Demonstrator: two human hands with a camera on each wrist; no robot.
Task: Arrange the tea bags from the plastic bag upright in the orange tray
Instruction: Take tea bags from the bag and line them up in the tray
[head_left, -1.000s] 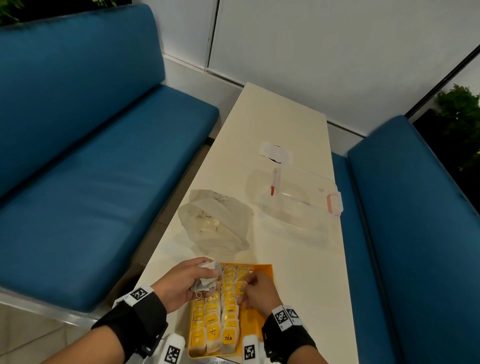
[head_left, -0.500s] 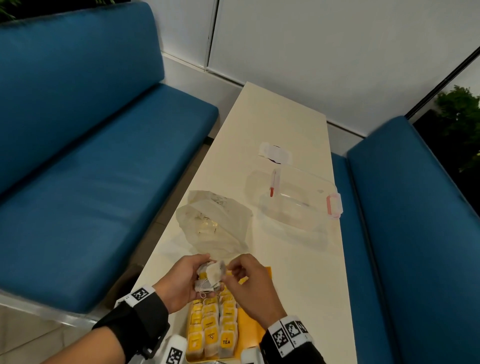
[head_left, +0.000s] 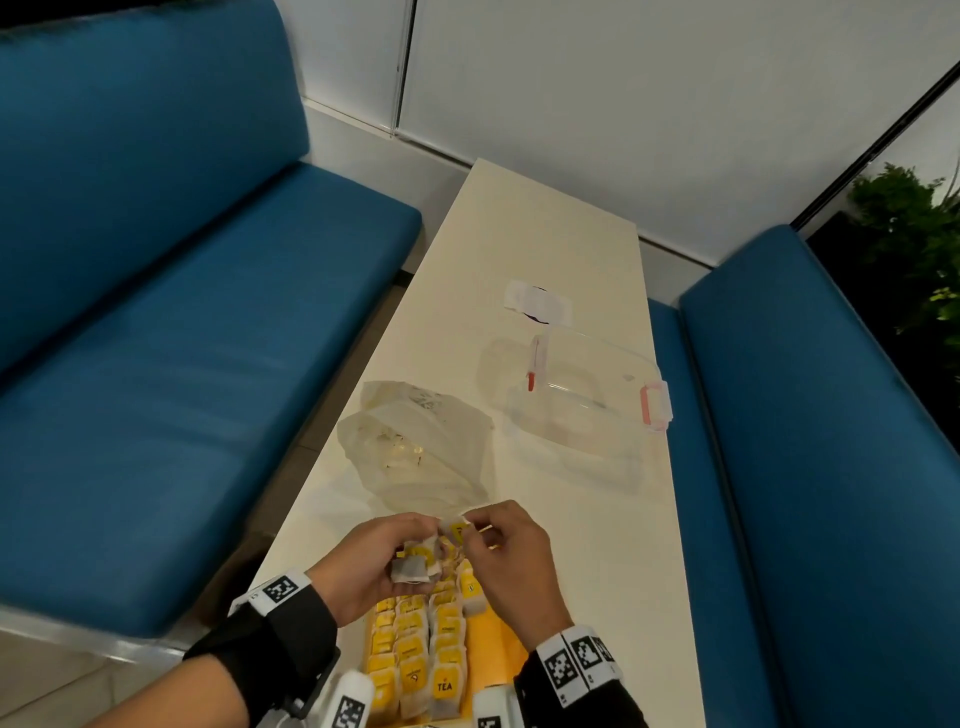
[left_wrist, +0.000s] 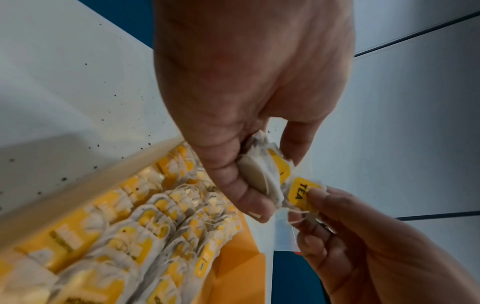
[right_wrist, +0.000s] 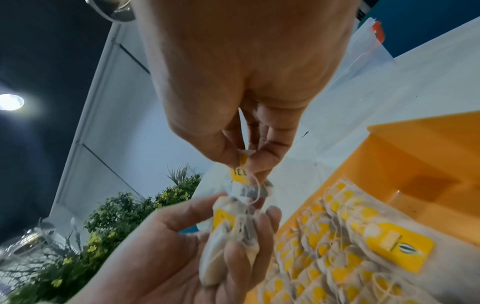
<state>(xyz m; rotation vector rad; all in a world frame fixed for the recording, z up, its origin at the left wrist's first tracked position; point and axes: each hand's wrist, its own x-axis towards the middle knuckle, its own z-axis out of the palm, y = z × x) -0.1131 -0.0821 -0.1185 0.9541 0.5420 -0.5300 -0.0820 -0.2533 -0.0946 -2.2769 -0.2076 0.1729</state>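
Note:
My left hand (head_left: 384, 558) grips a small bunch of tea bags (head_left: 415, 564) just above the far end of the orange tray (head_left: 506, 657). My right hand (head_left: 480, 530) pinches the yellow-tagged top of one tea bag (left_wrist: 301, 192) out of that bunch; the same bag (right_wrist: 240, 174) shows between thumb and forefinger in the right wrist view. Several tea bags (head_left: 421, 654) stand upright in rows along the tray's left side; its right side is bare orange. The crumpled clear plastic bag (head_left: 415, 447) lies on the table just beyond my hands.
A clear plastic box (head_left: 587, 410) with pink latches sits far right on the narrow cream table (head_left: 550, 234), a small white wrapper (head_left: 537, 304) behind it. Blue benches (head_left: 182, 338) flank both long sides. A plant (head_left: 914, 239) stands at the far right.
My right hand has lifted off the row in the tray and come up to the bunch in my left hand, where it now pinches one bag. The left hand has risen slightly.

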